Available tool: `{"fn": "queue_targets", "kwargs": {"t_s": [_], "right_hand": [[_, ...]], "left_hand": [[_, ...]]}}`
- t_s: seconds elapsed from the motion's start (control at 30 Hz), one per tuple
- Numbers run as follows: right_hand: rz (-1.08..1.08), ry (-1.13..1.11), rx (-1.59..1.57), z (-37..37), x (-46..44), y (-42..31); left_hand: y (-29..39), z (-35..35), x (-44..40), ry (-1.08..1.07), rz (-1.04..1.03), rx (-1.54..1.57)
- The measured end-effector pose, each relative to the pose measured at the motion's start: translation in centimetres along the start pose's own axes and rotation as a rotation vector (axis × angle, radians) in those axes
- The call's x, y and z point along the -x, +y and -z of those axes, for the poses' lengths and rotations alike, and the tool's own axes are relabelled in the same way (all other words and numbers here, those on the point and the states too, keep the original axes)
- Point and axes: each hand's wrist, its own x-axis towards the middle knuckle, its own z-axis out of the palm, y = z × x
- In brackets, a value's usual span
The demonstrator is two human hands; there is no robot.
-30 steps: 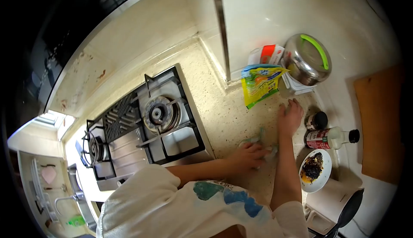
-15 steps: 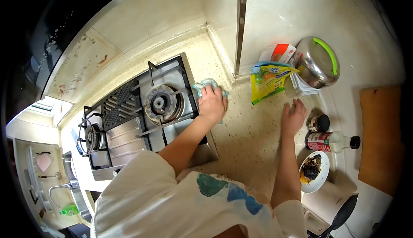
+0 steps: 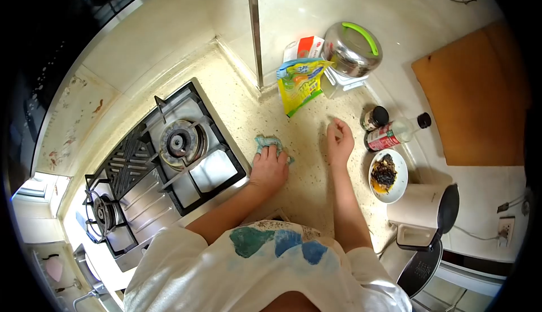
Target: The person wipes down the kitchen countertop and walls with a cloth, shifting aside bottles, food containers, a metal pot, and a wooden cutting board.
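Note:
My left hand (image 3: 269, 169) presses down on a pale blue-green cloth (image 3: 270, 143) on the speckled countertop (image 3: 302, 185), just right of the gas stove (image 3: 210, 172). The cloth is bunched under the fingers and shows beyond the fingertips. Farther right, my right hand (image 3: 341, 144) rests at the counter with loosely bent fingers, a gap between them and nothing held. Nearest to it are a dark-lidded jar (image 3: 374, 118) and a glass bottle with a red label (image 3: 389, 135). A white plate of dark food (image 3: 400, 187) sits beside my right forearm.
At the back stand a yellow food packet (image 3: 299, 86), a red-and-white pack (image 3: 305, 48) and a steel pot lid with a green handle (image 3: 353, 49) on a white container. A brown board (image 3: 468, 95) leans at the right, and a light-coloured kettle (image 3: 418, 207) stands near my right arm.
My left hand has slid the cloth toward my body and away from the stove's side edge. The right hand's fingers have curled more. My view has turned to the right.

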Motion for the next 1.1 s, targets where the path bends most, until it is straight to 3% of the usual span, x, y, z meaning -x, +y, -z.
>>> {"fn": "queue_targets", "kwargs": {"t_s": [0.07, 0.13, 0.2, 0.3, 0.37, 0.47, 0.67, 0.73, 0.77, 0.9, 0.97, 1.07, 1.1], "right_hand": [[0.174, 0.088, 0.105, 1.1, 1.5, -1.1], [0.192, 0.135, 0.15, 2.9, 0.2, -2.7], [0.635, 0.202, 0.593, 4.9, -3.6, -3.4], [0.509, 0.169, 0.841, 6.2, -7.9, -6.2], [-0.049, -0.233, 1.17, 6.5, -10.5, -7.3], [-0.157, -0.301, 1.237, 6.6, -12.4, -5.1], [-0.031, -0.26, 1.309, 5.3, -10.8, -4.0], [0.004, -0.198, 1.23, 4.5, -10.3, -4.2], [0.131, -0.155, 1.237, 4.0, -10.1, -3.5], [0.206, -0.187, 1.171, 4.1, -8.1, -3.6], [0.134, -0.259, 0.995, 4.2, -6.0, -6.6], [0.191, -0.124, 0.595, 3.5, -4.7, -4.1], [0.183, -0.121, 0.588, 3.2, -4.4, -3.3]], "left_hand": [[0.0, 0.0, 0.0, 0.02, -0.001, -0.009], [-0.1, 0.2, 0.1, 0.024, -0.011, 0.004], [-0.1, 0.3, 0.2, 0.026, -0.015, 0.018], [-0.1, 0.5, 0.4, 0.03, -0.006, 0.01], [-0.2, 0.7, 0.3, 0.038, -0.012, 0.026], [-0.1, 1.0, 0.2, 0.01, 0.004, 0.077], [-0.1, 1.0, 0.2, 0.013, -0.002, 0.085], [0.0, 1.2, 0.2, 0.0, -0.004, 0.095], [0.0, 1.3, 0.2, -0.007, -0.003, 0.105], [-0.1, 1.2, 0.1, -0.026, -0.004, 0.114], [-0.1, 1.0, 0.1, -0.041, 0.021, 0.125], [0.0, 0.8, -0.1, 0.019, -0.006, 0.137], [-0.1, 0.8, -0.2, 0.012, -0.012, 0.13]]}}
